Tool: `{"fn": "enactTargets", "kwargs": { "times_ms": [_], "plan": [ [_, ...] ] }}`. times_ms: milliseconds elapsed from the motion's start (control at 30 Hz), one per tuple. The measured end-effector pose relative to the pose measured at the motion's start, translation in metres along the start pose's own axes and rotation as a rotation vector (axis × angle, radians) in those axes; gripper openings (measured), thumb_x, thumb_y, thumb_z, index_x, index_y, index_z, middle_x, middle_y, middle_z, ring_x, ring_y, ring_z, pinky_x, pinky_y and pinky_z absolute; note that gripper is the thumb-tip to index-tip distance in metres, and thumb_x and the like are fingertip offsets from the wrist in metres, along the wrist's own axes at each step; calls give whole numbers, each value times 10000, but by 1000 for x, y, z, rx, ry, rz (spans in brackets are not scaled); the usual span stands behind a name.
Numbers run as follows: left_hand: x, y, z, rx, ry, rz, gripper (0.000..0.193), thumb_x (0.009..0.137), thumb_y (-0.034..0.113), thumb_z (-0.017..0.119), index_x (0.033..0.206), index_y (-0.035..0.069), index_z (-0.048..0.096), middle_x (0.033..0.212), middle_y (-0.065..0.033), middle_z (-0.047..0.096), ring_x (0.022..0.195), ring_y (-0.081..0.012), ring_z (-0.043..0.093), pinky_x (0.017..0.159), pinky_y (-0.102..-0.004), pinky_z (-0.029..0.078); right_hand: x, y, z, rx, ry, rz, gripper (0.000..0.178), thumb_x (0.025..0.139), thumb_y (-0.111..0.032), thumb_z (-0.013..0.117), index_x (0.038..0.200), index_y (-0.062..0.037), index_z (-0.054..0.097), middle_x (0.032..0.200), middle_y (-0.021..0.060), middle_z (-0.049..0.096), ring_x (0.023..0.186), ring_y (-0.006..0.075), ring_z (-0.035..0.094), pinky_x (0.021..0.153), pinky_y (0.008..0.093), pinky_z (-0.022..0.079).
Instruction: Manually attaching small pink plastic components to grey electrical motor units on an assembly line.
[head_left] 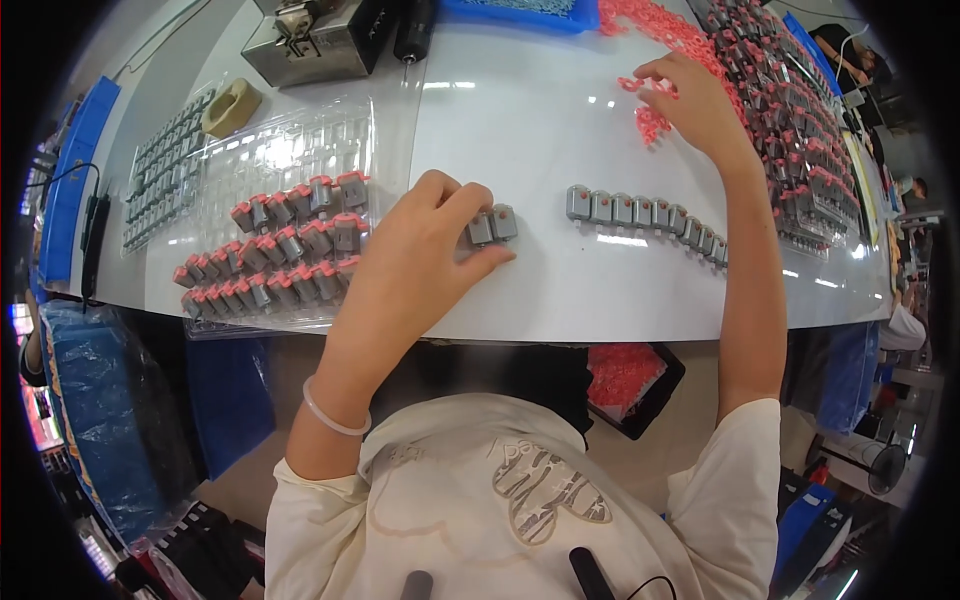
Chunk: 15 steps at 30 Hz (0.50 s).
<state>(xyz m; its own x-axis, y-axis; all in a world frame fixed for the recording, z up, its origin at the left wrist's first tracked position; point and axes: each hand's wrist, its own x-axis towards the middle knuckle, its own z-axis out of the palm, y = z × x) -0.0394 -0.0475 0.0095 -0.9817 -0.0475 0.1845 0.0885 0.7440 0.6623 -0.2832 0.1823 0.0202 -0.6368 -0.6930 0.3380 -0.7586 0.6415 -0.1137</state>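
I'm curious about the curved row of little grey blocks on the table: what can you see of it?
The row of grey blocks sits on the shiny white tabletop, the blocks packed side by side. They look metallic and boxy with softened corners; several show a small reddish-brown spot, and pale nubs show along the near side. The line bends toward the person as it runs right, up to the right forearm in this view, which may hide more.

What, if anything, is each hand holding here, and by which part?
The left hand is at grey motors, but its fingers hide whether it grips one. The right hand is at loose red pieces; whether one is pinched cannot be told.
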Motion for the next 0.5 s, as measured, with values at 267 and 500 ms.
{"fn": "enactTargets", "kwargs": {
  "times_ms": [267,500],
  "plan": [
    [-7,-1,-3,-95,-42,-79,323,727,147,730,982,25,572,957,-139,548,797,-307,594,692,-382,478,17,-2,11,51,-108,86,168,749,-162,646,852,-29,640,846,89,574,874,250,534,806,341,423],
    [-11,0,-3,-179,-20,-65,283,751,61,686,1001,2,567,960,-155,565,833,-324,584,732,-377,471,17,15,20,-60,-46,-38,144,794,-142,598,860,-15,614,901,113,567,927,273,513,830,360,412]
  ]
}}
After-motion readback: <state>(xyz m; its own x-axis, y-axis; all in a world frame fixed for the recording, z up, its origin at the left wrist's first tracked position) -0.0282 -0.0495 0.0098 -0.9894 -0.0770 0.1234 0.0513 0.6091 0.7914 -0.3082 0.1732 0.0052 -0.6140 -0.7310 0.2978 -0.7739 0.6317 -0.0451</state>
